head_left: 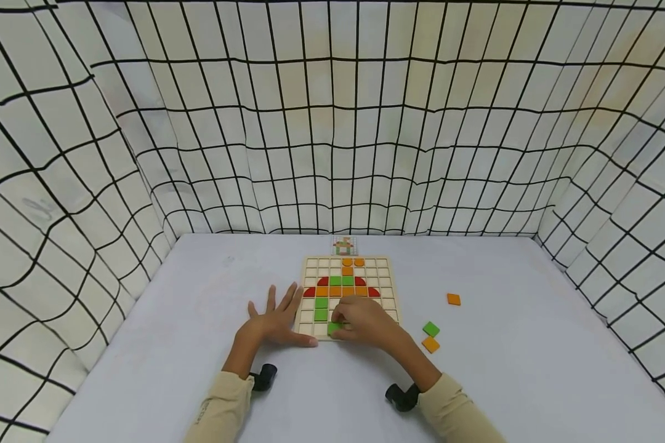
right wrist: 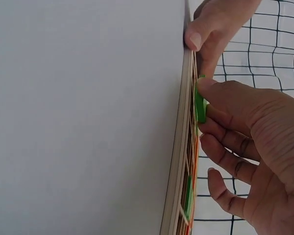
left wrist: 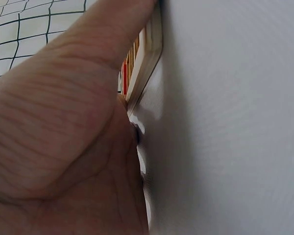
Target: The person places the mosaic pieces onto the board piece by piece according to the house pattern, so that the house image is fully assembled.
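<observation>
A square wooden grid board [head_left: 385,271] lies on the table, bearing a pattern of orange, green and red tiles. My right hand [head_left: 366,321] is over its front rows, with thumb and index finger pinching a green square tile [right wrist: 201,105]. That tile is tilted at the board's surface in the right wrist view; the other fingers are loosely bent. Two green squares [head_left: 321,309] sit in a column just left of this hand. Beside the board's left edge, my left hand [head_left: 277,320] rests with fingers spread, its thumb at the front left corner. Some front cells are hidden under the right hand.
Right of the board lie a loose orange square [head_left: 454,299], a green square [head_left: 431,329] and another orange square [head_left: 430,344]. Behind the board is a small pattern card [head_left: 344,245]. Black netting over white walls [head_left: 343,154] encloses the table's back and sides.
</observation>
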Tool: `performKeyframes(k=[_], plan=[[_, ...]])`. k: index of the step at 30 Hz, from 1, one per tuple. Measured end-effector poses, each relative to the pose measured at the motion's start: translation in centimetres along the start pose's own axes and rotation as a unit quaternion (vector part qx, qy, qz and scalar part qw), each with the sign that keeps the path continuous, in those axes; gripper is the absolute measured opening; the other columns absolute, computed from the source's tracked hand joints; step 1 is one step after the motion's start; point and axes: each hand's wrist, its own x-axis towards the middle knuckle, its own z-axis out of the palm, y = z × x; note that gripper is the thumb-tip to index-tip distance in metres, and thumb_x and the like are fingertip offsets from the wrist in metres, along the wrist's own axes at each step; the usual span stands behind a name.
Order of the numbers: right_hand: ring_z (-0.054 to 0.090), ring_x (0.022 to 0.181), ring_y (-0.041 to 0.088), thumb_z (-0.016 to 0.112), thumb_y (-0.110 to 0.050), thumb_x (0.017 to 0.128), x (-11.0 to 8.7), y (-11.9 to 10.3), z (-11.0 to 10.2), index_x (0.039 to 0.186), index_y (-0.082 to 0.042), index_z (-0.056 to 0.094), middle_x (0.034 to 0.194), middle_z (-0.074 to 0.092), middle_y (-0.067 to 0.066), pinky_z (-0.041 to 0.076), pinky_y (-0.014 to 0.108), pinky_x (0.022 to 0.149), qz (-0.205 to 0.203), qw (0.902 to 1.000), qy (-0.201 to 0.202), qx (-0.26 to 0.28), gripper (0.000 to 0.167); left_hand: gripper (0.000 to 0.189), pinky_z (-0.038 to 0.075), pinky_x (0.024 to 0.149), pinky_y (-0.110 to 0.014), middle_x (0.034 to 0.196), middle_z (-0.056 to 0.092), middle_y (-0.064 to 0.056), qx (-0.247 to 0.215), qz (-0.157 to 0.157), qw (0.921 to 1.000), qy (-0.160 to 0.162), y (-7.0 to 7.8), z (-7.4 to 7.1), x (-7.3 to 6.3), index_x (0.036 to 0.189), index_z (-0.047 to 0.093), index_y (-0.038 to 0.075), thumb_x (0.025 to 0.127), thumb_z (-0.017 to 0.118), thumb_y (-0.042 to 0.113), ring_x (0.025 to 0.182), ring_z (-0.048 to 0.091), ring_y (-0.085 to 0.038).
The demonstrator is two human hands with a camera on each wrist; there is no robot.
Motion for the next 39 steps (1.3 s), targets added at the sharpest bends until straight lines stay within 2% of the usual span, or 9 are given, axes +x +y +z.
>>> performKeyframes(k=[6,15,39], plan=[[0.056,0.078,0.004,0.076,-0.040,0.084,1.0,-0.9,0.6,0.095,-0.018,0.074,0.090,0.068,-0.009,0.051,0.018,0.073,-0.006,0.9997,0.004,-0.023,0.025,0.124,-0.004,0.103,-0.081,0.166,-0.006,-0.006,0.001,0.003,1.0000,-0.002,-0.1,-0.1,0.1,0.159,0.003,0.017,0.071,0.069,0.074,0.148,-0.017,-0.046],[0.054,0.081,0.006,0.077,-0.040,0.083,1.8,-1.4,1.1,0.094,-0.019,0.074,0.090,0.067,-0.009,0.050,0.021,0.077,-0.003,0.9998,-0.001,-0.020,0.024,0.126,-0.004,0.103,-0.082,0.167,-0.006,-0.005,0.006,0.002,1.0000,-0.001,0.0,-0.1,0.3,0.159,0.003,0.017,0.069,0.069,0.075,0.148,-0.016,-0.046],[0.055,0.079,0.005,0.077,-0.040,0.083,2.0,-1.8,1.0,0.095,-0.019,0.075,0.091,0.067,-0.008,0.051,0.019,0.075,-0.004,0.9998,-0.007,-0.017,0.024,0.125,-0.006,0.103,-0.081,0.167,-0.007,-0.005,0.001,0.001,1.0000,-0.004,0.0,-0.1,0.3,0.159,0.003,0.017,0.070,0.070,0.073,0.147,-0.018,-0.046]])
